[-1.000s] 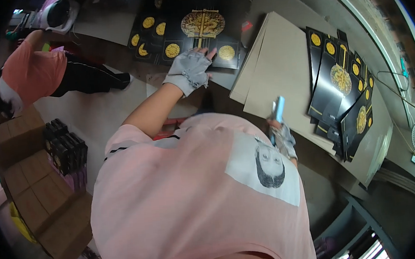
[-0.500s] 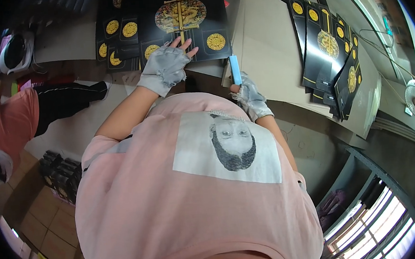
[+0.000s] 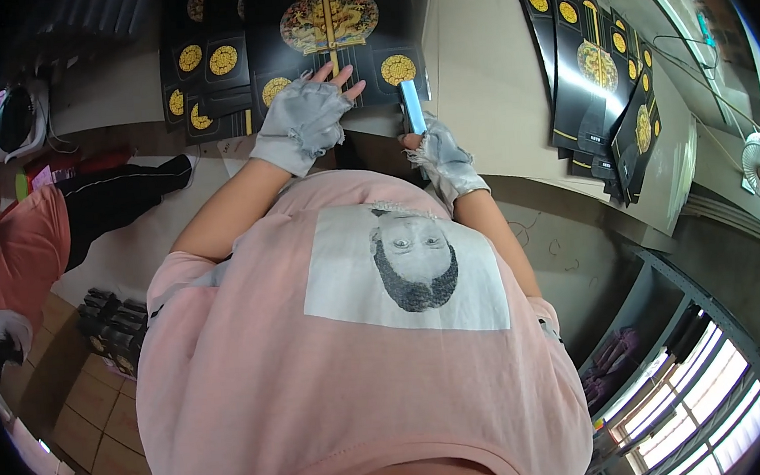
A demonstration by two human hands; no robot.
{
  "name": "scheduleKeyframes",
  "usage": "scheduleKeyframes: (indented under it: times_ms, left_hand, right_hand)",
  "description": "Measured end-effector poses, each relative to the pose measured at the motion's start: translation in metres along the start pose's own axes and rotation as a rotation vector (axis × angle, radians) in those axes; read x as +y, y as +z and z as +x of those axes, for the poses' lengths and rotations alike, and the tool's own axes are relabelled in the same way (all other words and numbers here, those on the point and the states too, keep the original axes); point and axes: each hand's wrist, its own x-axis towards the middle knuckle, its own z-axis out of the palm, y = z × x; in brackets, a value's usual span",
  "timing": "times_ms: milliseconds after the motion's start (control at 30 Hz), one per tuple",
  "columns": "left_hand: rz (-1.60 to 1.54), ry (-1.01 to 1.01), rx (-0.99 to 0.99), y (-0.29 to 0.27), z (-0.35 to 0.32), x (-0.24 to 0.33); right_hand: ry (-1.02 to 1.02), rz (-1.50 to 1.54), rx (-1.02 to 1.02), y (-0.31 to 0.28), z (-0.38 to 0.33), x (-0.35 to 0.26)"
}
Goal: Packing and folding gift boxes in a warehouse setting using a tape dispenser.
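My left hand (image 3: 307, 123), in a worn grey fingerless-style glove, lies with its fingers spread on the near edge of a black printed sheet (image 3: 272, 54). A dragon medallion (image 3: 328, 20) and gold discs decorate that sheet. Closed round a slim light-blue utility knife (image 3: 412, 108) is my gloved right hand (image 3: 445, 154), at the sheet's near right corner. The knife points away from me, and its top end overlaps the corner. Whether its blade is out cannot be seen.
More black-and-gold sheets (image 3: 197, 69) lie left of the sheet. To the right, several printed pieces (image 3: 577, 70) rest on pale boards (image 3: 483, 77). A small fan (image 3: 758, 167) stands at far right. A co-worker in pink (image 3: 19, 248) is at left, near black boxes (image 3: 110, 326).
My right hand and the knife have moved left, and the knife now overlaps the sheet's corner and tilts slightly left. My left hand stays on the sheet.
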Motion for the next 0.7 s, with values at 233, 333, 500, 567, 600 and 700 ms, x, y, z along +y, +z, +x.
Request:
scheduleKeyframes:
  times_ms: [233,333,500,567,600,700]
  left_hand:
    - [-0.071,-0.162,-0.015,-0.023,0.003,-0.003]
    - [-0.392,-0.509,0.513,0.033,-0.012,-0.035]
    - [-1.057,-0.977,0.011,0.062,-0.007,-0.086]
    - [-1.299,-0.924,0.176,0.101,-0.019,-0.092]
    - [-1.541,-0.827,0.314,0.078,-0.010,-0.078]
    - [-2.023,-0.913,0.235,0.059,-0.015,-0.056]
  right_hand:
    - [0.061,0.293,0.080,-0.005,0.007,0.010]
    - [0.210,0.494,0.128,-0.023,0.012,0.002]
    - [0.104,0.122,0.086,-0.039,0.019,0.004]
    - [0.237,0.371,0.072,-0.033,0.022,0.001]
    - [0.217,0.319,0.076,-0.025,0.020,0.002]
    - [0.173,0.197,0.013,0.003,0.013,-0.010]
